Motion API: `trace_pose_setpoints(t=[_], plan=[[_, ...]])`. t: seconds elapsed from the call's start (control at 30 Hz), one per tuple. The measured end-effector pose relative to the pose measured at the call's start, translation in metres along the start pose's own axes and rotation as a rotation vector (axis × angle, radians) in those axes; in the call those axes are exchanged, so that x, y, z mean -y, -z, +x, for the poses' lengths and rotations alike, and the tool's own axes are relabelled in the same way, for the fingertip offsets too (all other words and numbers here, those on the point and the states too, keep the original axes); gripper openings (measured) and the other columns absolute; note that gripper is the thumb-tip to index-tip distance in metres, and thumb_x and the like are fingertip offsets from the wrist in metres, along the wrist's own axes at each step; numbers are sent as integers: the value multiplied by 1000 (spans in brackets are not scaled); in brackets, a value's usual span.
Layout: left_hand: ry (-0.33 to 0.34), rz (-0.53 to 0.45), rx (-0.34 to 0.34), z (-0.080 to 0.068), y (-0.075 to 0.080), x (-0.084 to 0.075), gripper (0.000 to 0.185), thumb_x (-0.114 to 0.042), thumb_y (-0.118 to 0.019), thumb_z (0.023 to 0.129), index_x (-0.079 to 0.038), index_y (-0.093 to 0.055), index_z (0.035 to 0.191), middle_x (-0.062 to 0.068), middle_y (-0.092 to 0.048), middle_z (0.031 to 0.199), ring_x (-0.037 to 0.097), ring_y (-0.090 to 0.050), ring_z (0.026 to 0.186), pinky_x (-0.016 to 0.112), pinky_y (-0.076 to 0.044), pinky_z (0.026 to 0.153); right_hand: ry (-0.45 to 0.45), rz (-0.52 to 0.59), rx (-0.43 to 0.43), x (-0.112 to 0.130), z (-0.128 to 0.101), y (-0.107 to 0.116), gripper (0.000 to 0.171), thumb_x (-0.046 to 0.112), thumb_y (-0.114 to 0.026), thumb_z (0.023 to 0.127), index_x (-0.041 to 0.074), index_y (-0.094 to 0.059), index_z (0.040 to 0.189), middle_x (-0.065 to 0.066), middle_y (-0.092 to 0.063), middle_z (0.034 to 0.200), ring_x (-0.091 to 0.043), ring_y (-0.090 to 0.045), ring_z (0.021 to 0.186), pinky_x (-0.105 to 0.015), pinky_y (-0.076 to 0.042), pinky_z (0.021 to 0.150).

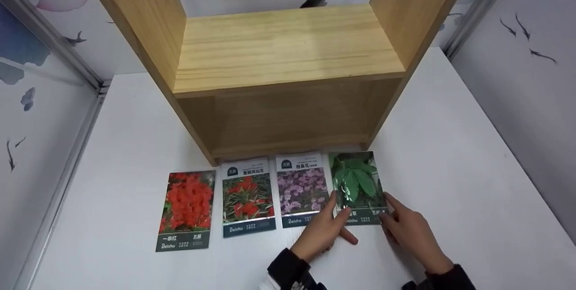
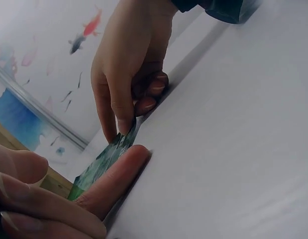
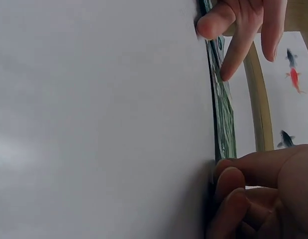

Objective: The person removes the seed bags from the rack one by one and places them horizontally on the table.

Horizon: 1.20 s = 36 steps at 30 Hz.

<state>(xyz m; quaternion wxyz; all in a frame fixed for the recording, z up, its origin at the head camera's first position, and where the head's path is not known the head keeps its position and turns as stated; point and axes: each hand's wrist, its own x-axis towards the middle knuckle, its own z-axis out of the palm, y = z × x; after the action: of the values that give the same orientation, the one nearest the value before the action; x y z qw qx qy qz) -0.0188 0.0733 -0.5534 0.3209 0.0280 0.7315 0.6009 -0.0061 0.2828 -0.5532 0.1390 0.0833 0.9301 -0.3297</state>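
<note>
A seed packet with green leaves (image 1: 357, 179) lies flat at the right end of a row on the white table. My left hand (image 1: 321, 229) is at its lower left, fingers fairly straight, fingertips touching its surface and left edge. With thumb and fingers, my right hand (image 1: 411, 231) pinches its lower right edge. In the left wrist view, the right hand (image 2: 131, 64) reaches down to the packet (image 2: 104, 162). The right wrist view shows the packet (image 3: 223, 119) nearly edge-on between both hands. Just left of it is a packet with purple flowers (image 1: 303, 191).
Farther left lie a packet with red flowers among narrow leaves (image 1: 247, 195) and one with dense red blooms (image 1: 185, 209). A wooden shelf unit (image 1: 288, 51) stands right behind the row. Walls painted with fish (image 1: 517, 56) border the white table (image 1: 112, 191).
</note>
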Motion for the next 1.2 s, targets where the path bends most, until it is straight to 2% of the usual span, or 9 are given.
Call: trace_pose_setpoints(t=[0.2, 0.27, 0.33, 0.43, 0.53, 0.67, 0.77, 1.03, 1.2], plan=[[26, -13, 4, 6, -11, 1, 76, -60, -38, 86, -24, -5, 145, 2, -66, 65, 11, -27, 30, 28, -20, 32, -85, 1, 85, -9, 3, 10, 60, 31, -52, 89, 7, -30, 139, -1, -54, 55, -15, -50, 44, -30, -40, 41], [9, -8, 2, 11, -14, 0, 75, -59, -37, 87, -24, -5, 145, 2, -66, 63, 11, -35, 32, 29, -29, 36, -113, -12, 92, -11, 6, 15, 63, 41, -47, 90, 8, -28, 140, -2, -54, 53, -15, -51, 43, -30, -39, 41], [-14, -13, -10, 15, -15, 0, 72, -58, -36, 88, -25, -6, 145, 2, -65, 61, 11, -47, 39, 31, -43, 54, -129, -40, 90, -12, 8, 19, 66, 49, -41, 90, 8, -27, 140, -2, -53, 51, -16, -50, 41, -30, -39, 41], [-44, -37, -36, 18, -16, 2, 68, -55, -37, 89, -27, -9, 144, 3, -64, 60, 10, -60, 58, 35, -38, 88, -110, -95, 70, -9, 10, 24, 70, 54, -35, 91, 5, -28, 139, -1, -53, 49, -15, -49, 41, -30, -37, 41], [-74, -77, -59, 14, -12, 3, 66, -55, -40, 88, -31, -13, 143, 2, -65, 64, 10, -53, 48, 33, -45, 67, -51, -134, -5, 3, 13, 26, 70, 55, -32, 91, 2, -30, 138, 1, -54, 53, -13, -49, 44, -29, -36, 42], [-188, -82, -123, 0, 2, -1, 57, -48, -44, 90, -30, -26, 140, -3, -67, 75, 14, -51, 46, 27, -39, 43, 90, -152, -170, 27, 14, 23, 67, 53, -34, 91, 3, -35, 136, -4, -61, 75, -14, -54, 59, -30, -41, 49], [-292, 82, -249, -10, 16, -8, 49, -46, -40, 92, -27, -35, 137, -10, -64, 87, 10, -60, 75, 29, -46, 63, 221, -183, -286, 46, 15, 16, 60, 46, -40, 91, 4, -38, 134, -12, -61, 98, -22, -58, 82, -38, -47, 63], [-458, 881, -799, -28, 49, -15, 58, -53, -38, 90, -17, -41, 135, 3, -46, 131, 22, -38, 122, 46, -33, 94, 518, -379, -409, 85, 19, -10, 60, 38, -53, 88, 5, -37, 136, -18, -34, 138, -30, -33, 125, -50, -29, 97], [-442, 1112, -948, -36, 61, -12, 67, -59, -37, 87, -15, -38, 137, 10, -27, 143, 31, -20, 131, 55, -15, 100, 536, -486, -384, 98, 14, -21, 64, 44, -50, 88, 8, -33, 138, -13, -23, 145, -28, -17, 133, -54, -17, 100]])
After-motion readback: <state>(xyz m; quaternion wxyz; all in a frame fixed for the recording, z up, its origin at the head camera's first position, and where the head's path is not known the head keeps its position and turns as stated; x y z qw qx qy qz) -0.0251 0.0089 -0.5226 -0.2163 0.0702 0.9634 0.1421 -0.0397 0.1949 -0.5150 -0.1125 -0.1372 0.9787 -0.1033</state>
